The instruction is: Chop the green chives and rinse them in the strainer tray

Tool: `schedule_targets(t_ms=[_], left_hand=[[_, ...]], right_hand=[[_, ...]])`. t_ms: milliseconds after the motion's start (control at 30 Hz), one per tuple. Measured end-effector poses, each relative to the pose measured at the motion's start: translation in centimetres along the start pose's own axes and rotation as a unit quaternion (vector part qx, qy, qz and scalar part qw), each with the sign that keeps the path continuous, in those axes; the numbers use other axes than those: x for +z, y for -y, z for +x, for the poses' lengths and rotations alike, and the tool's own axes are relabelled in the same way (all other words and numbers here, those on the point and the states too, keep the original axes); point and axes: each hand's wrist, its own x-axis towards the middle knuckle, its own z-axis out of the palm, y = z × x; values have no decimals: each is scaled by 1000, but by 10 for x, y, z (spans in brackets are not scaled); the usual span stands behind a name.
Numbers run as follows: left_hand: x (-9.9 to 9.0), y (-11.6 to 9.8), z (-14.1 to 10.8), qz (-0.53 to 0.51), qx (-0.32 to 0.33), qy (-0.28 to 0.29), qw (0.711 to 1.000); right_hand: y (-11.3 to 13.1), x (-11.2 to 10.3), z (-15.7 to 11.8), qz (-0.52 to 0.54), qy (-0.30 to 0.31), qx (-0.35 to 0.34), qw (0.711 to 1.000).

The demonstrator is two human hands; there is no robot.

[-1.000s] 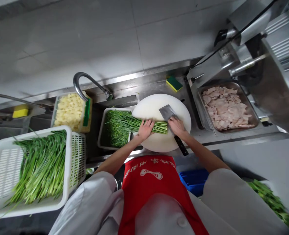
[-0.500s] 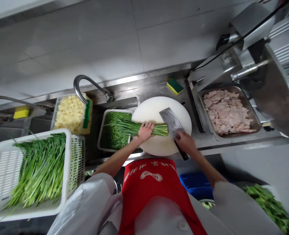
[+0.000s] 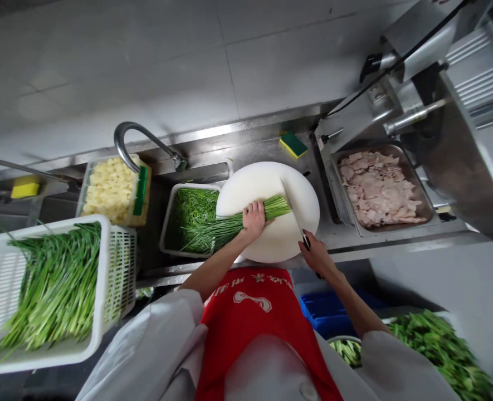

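My left hand (image 3: pixel 254 220) is closed over a bundle of chives (image 3: pixel 278 206), pressing it onto the round white cutting board (image 3: pixel 250 181). The bundle's leafy end trails left over a white tub (image 3: pixel 165 231) holding cut chives (image 3: pixel 198 206). In my right hand (image 3: pixel 316 257) is a cleaver (image 3: pixel 292 205), gripped by its black handle. Its blade stands nearly edge-on beside the bundle's right end; whether it touches the stalks I cannot tell.
At left, a white basket (image 3: pixel 99 301) holds long chives, with a container of pale chunks (image 3: pixel 110 186) behind. A curved faucet (image 3: pixel 146 129) reaches over the sink. Right of the board are a sponge (image 3: pixel 293 145), a metal tray (image 3: pixel 428 214) of sliced meat and a steel machine (image 3: pixel 467 139).
The cleaver has turned from showing its broad face to nearly edge-on at the stalk ends. The bundle's right end now angles away from me. The view has shifted slightly.
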Motion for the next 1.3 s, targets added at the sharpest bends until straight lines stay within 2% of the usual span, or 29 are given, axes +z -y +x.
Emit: schedule_targets(t_ms=[133,267,467,633,767,900,1067,1300], left_hand=[[-8,-1,-6,-12,-1,-7,1000],[-9,7,-21,-2,38,-2,999],[-4,0,-10,-8,-29,-8,1000],[-6,-5,0,-23,-84,-1,996],[-8,6,-14,-36,-54,18,998],[-4,14,-31,0,-13,7,1000],[1,12,-25,-6,-44,-1,999],[2,8,-19,-20,-69,-27,997]], right_hand=[[1,0,3,-38,35,-32,998],[10,-14,21,-163,51,-17,985],[28,-19,33,-294,22,43,955],[35,-15,31,-300,79,-3,951],[38,-17,33,-313,66,10,947],[42,-16,35,-305,89,-10,948],[36,-18,38,-312,63,8,948],[43,-14,33,-324,101,-23,940]])
